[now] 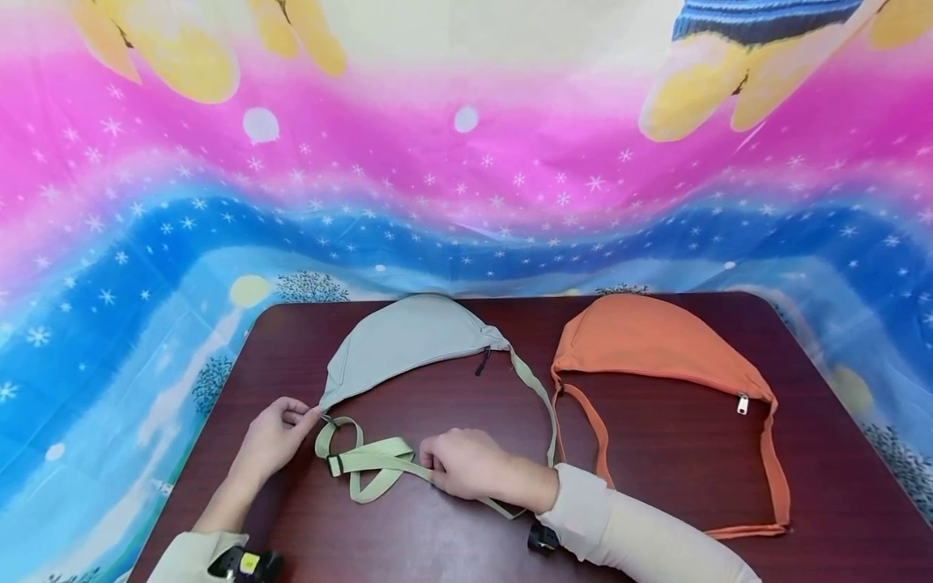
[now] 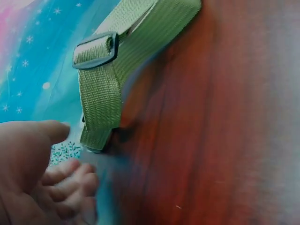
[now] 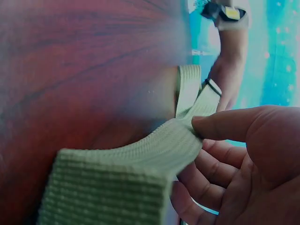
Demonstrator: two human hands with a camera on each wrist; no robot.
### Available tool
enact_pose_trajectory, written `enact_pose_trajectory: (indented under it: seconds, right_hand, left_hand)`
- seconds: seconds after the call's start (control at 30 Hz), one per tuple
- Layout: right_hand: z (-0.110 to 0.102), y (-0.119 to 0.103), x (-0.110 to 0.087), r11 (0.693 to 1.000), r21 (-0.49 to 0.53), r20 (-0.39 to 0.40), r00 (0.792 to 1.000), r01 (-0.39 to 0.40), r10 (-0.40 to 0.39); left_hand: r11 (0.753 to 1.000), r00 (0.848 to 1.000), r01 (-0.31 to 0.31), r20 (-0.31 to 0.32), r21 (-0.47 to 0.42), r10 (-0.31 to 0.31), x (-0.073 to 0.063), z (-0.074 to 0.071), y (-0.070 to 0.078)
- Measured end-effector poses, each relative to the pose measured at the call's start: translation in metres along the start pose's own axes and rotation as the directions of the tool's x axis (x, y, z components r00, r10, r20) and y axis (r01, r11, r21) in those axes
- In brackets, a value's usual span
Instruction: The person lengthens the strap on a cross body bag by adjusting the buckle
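A pale grey-green waist bag (image 1: 415, 336) lies at the back left of the table, its light green strap (image 1: 379, 455) looped in front of it. The black slider buckle (image 2: 96, 50) sits on that webbing. My left hand (image 1: 273, 437) is at the bag's left corner, fingertips right at the strap's end. In the left wrist view a gap shows between its thumb and loosely bent fingers. With thumb and fingers, my right hand (image 1: 466, 463) pinches the strap (image 3: 173, 136) right of the buckle; part of the webbing is hidden beneath this hand.
An orange waist bag (image 1: 656, 336) with its own strap (image 1: 776, 470) lies to the right on the dark red-brown table (image 1: 408, 551). A colourful printed cloth (image 1: 466, 186) hangs behind the table and along its sides. My right forearm crosses in front of the orange bag.
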State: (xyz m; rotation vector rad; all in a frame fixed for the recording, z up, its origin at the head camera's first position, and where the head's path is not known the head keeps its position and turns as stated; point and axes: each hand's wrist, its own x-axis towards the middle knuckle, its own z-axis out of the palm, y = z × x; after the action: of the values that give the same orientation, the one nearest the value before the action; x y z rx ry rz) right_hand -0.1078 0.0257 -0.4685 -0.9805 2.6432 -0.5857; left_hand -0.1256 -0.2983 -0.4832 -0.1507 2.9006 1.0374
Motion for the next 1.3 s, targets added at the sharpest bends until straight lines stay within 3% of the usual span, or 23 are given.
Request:
enact_pose_trajectory:
  seconds: [0.07, 0.2, 0.5, 0.63, 0.8, 1.07, 1.3]
  right_hand:
    - [0.0, -0.003, -0.001, 1.0, -0.014, 0.012, 1.0, -0.005, 0.006]
    - [0.002, -0.005, -0.001, 1.0, -0.024, 0.013, 1.0, 0.01, -0.009]
    - [0.01, -0.013, 0.0, 0.989, -0.127, -0.027, 0.997, 0.07, -0.074]
    - [0.011, -0.018, -0.004, 0.972, -0.183, -0.061, 0.986, 0.145, -0.158]
    - [0.011, -0.022, -0.011, 0.933, -0.259, -0.087, 0.957, 0.248, -0.278]
    - [0.011, -0.033, -0.026, 0.876, -0.308, -0.03, 0.917, 0.37, -0.398]
    - [0.008, -0.043, -0.038, 0.775, -0.323, 0.115, 0.835, 0.544, -0.538]
  left_hand:
    - [0.999, 0.995, 0.047, 0.087, -0.028, -0.044, 0.005, -0.002, 0.002]
    - [0.992, 0.982, 0.092, 0.175, -0.085, -0.076, 0.01, -0.003, 0.006]
    - [0.984, 0.957, 0.156, 0.259, -0.081, -0.13, 0.015, -0.001, 0.016]
    - [0.986, 0.957, 0.152, 0.257, -0.061, -0.132, 0.022, -0.002, 0.019]
    - [0.99, 0.967, 0.14, 0.221, -0.029, -0.13, 0.032, -0.009, 0.019]
    - [0.993, 0.977, 0.113, 0.177, 0.028, -0.116, 0.048, -0.017, 0.013]
    - [0.991, 0.985, 0.124, 0.116, 0.049, -0.129, 0.064, -0.027, 0.008]
